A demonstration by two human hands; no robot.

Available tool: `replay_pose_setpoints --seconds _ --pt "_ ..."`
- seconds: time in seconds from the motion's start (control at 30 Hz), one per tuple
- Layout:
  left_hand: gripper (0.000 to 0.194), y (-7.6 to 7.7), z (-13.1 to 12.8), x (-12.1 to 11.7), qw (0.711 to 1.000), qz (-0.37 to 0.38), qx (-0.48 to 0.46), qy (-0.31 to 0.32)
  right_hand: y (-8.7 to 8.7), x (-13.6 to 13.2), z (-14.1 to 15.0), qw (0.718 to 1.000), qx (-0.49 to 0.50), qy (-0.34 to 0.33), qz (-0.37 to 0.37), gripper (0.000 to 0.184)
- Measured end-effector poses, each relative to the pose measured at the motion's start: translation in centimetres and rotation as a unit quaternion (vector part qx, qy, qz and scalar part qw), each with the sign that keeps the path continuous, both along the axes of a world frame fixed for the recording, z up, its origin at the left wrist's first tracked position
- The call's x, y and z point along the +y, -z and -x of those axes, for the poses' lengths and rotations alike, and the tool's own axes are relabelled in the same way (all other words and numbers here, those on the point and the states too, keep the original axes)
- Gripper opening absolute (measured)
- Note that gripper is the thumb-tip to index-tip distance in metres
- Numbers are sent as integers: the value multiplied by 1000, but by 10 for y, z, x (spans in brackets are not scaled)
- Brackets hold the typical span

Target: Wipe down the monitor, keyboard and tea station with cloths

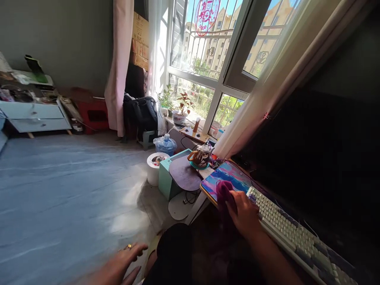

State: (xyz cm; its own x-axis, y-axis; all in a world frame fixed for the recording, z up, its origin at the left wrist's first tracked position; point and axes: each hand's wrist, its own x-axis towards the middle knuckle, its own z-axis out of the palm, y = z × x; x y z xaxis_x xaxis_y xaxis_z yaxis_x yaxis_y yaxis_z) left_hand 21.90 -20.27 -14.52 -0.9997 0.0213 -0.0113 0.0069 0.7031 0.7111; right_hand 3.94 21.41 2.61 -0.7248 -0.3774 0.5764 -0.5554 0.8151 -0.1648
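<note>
My right hand (244, 211) is closed around a purple cloth (225, 194), which rests on the front edge of the blue and pink desk mat (230, 174) and hangs down over the side. Just right of that hand lies a white and grey keyboard (285, 221). At the lower left, my left hand (121, 261) is held over the floor beside my leg. Its fingers are spread, with nothing in them, and a ring shows on one finger. Motion blurs that arm.
A glass teapot (202, 155) stands past the mat, near a small rounded side table (185, 172). Beyond are a green box (168, 178), a white bin (153, 174) and a blue water jug (165, 144). A dark monitor (320, 158) rises behind the keyboard. Potted plants (179, 118) line the window.
</note>
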Motion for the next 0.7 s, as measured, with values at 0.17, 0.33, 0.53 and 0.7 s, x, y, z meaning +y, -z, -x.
replay_pose_setpoints --seconds 0.17,0.33,0.53,0.7 --pt "40 -114 128 17 995 7 84 62 24 -46 85 990 -12 117 -83 30" --pt "39 -149 224 47 996 -23 66 50 67 -38 126 987 -41 152 -21 26" --pt "41 -118 175 59 989 0 57 135 83 -24 132 992 -1 124 9 25" --pt "48 -54 50 -4 998 22 -24 57 81 -25 134 993 -1 121 7 30"
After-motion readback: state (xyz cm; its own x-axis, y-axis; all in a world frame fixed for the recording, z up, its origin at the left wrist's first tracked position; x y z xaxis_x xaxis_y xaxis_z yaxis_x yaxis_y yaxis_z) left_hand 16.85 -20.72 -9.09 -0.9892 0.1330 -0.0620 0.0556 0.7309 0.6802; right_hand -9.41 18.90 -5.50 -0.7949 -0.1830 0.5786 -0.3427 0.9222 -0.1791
